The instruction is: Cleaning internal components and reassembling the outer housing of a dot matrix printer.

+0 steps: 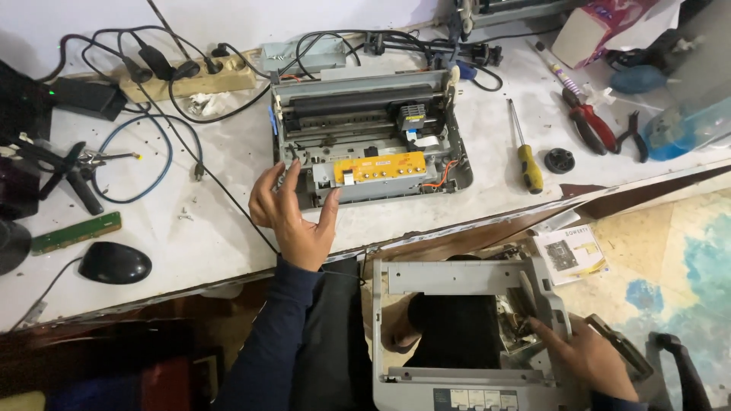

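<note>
An opened grey printer chassis (365, 129) sits on the white worktable, with a black carriage and a yellow circuit board (379, 167) along its front. My left hand (293, 213) rests with fingers spread against the chassis's front left corner, holding nothing. Lower down, off the table, a grey plastic printer cover frame (457, 278) lies over my lap. My right hand (590, 358) grips the right side of that cover frame, fingers reaching inside it.
A yellow-handled screwdriver (525, 156), red-handled pliers (590, 122) and a black round knob (560, 160) lie to the right of the chassis. A power strip (202, 80) with cables, a black mouse (114, 262) and a green circuit strip (75, 232) lie on the left. A booklet (571, 255) is on the floor.
</note>
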